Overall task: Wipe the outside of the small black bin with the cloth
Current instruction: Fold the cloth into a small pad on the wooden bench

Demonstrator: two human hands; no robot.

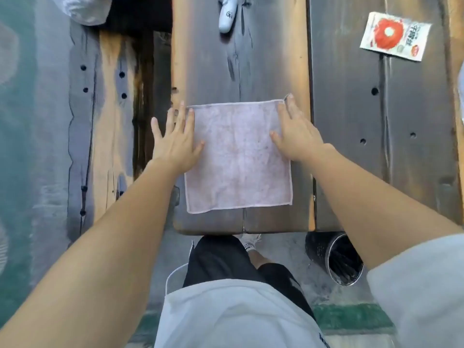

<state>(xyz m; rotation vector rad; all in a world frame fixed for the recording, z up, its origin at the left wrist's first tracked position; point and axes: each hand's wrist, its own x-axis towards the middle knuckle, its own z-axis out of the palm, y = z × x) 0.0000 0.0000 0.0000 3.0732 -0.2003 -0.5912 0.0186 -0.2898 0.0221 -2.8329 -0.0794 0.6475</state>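
A pale pink square cloth lies spread flat on a dark wooden plank table, near its front edge. My left hand rests flat with spread fingers on the cloth's left edge. My right hand lies flat on its upper right corner. Neither hand grips anything. The small black bin stands on the floor below the table's front edge, at my right, partly hidden by my right forearm; dark sticks show inside it.
A white remote-like object lies at the far end of the plank. A red and white packet sits on the right plank. A gap separates the planks on the left. My legs and shoe are below the table.
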